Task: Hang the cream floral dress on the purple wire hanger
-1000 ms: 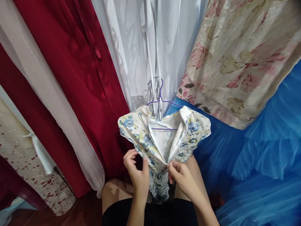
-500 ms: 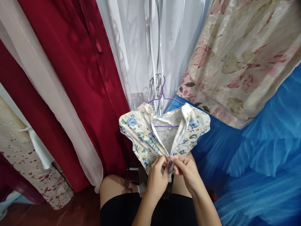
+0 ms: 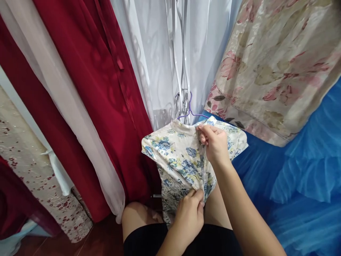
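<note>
A sleeveless white dress with blue flowers [image 3: 183, 160] hangs in front of me on a purple wire hanger [image 3: 190, 108]. My right hand [image 3: 215, 142] pinches the top of its zipper, by the stand-up collar; the pull itself is hidden by the fingers. Lower down, the fingers of my left hand [image 3: 188, 211] are closed on the fabric near the bottom of the zipper. The two edges of the opening now meet between my hands. How far the garment reaches below is partly hidden by my left arm.
Red fabric [image 3: 106, 106] and a pale sheer panel [image 3: 71, 96] hang at the left. Behind the hanger are a white garment [image 3: 157, 64] and white straps. On the right hang a pink floral garment [image 3: 277, 74] and a blue ruffled skirt [image 3: 301, 174]. My legs are below.
My right hand has moved up from beside the left hand to the collar. The V-shaped opening has closed. My left hand stays low on the dress, and the view has shifted slightly.
</note>
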`<state>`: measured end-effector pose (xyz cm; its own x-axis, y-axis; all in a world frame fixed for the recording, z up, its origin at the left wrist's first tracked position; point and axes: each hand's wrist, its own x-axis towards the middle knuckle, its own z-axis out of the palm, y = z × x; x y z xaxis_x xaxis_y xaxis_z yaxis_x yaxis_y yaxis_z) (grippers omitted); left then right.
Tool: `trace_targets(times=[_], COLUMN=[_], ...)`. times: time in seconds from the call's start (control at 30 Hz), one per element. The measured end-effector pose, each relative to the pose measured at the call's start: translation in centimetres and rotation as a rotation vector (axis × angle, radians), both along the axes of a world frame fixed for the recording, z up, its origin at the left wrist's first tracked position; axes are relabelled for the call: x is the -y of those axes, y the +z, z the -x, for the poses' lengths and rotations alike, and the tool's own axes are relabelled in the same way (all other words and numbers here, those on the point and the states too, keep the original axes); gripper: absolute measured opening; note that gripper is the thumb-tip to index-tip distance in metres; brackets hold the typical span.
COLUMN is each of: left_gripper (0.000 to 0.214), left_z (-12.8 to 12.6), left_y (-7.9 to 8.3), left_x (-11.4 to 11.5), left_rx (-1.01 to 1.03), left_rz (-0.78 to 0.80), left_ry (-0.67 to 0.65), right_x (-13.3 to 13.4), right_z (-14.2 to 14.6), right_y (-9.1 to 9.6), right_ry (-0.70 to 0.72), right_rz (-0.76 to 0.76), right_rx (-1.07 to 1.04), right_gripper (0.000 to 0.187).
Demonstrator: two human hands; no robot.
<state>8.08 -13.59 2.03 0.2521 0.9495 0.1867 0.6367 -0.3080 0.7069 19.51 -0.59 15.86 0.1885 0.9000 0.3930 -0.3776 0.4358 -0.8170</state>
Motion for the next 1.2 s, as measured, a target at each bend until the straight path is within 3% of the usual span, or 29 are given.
trace_targets(times=[0.07, 0.13, 0.2, 0.3, 0.37, 0.43, 0.53, 0.63, 0.7, 0.83, 0.93, 1.0, 1.1, 1.13, 1.2], left_gripper=[0.019, 0.015, 0.014, 0.028, 0.038, 0.035, 0.026, 0.019, 0.014, 0.015, 0.022, 0.026, 0.03, 0.03, 0.029], left_z=[0.8, 1.9, 3.0, 3.7, 3.5, 3.0, 2.5, 2.2, 2.0, 2.7, 5.4, 7.8, 10.8, 11.4, 12.2], left_y=[0.4, 1.8, 4.4, 9.5, 12.7, 15.1, 16.9, 16.8, 16.5, 16.3, 16.0, 15.0, 12.0, 10.9, 9.2], left_x=[-0.7, -2.0, -3.6, -6.5, -8.3, -9.7, -10.5, -10.2, -10.0, -10.5, -12.1, -13.4, -15.0, -15.3, -15.7], left_rx=[0.064, 0.161, 0.277, 0.414, 0.403, 0.306, 0.126, 0.058, 0.104, 0.373, 0.663, 0.876, 1.182, 1.218, 1.118], left_rz=[-0.007, -0.091, -0.238, -0.486, -0.599, -0.636, -0.611, -0.618, -0.702, -0.862, -0.874, -0.832, -0.688, -0.678, -0.802], left_ry=[-0.003, 0.03, 0.114, 0.178, 0.118, 0.023, -0.09, -0.134, -0.1, 0.121, 0.32, 0.418, 0.535, 0.587, 0.714], right_x=[0.9, 1.7, 2.3, 2.8, 3.0, 3.2, 3.2, 2.7, 1.9, 0.8, 1.4, 2.6, 4.4, 4.9, 5.5], right_z=[0.2, 0.3, 0.3, 0.3, 0.1, -0.3, -1.1, -1.5, -1.1, 0.1, 0.6, 0.8, 1.3, 1.5, 1.6], right_y=[-0.9, -1.7, -2.0, -1.3, -0.5, -0.1, 0.1, -0.3, -1.0, -3.6, -5.9, -7.1, -8.2, -8.5, -8.9], right_ry=[-0.003, 0.0, 0.004, 0.036, 0.069, 0.113, 0.158, 0.149, 0.136, 0.143, 0.18, 0.232, 0.377, 0.426, 0.507], right_rz=[-0.011, -0.023, -0.038, -0.063, -0.079, -0.076, -0.051, -0.043, -0.034, 0.051, 0.131, 0.154, 0.136, 0.131, 0.123], right_rx=[0.056, 0.12, 0.17, 0.237, 0.27, 0.267, 0.181, 0.137, 0.172, 0.25, 0.26, 0.214, 0.106, 0.081, 0.072], right_gripper=[0.021, 0.02, 0.022, 0.025, 0.026, 0.025, 0.022, 0.022, 0.025, 0.032, 0.031, 0.029, 0.024, 0.022, 0.019])
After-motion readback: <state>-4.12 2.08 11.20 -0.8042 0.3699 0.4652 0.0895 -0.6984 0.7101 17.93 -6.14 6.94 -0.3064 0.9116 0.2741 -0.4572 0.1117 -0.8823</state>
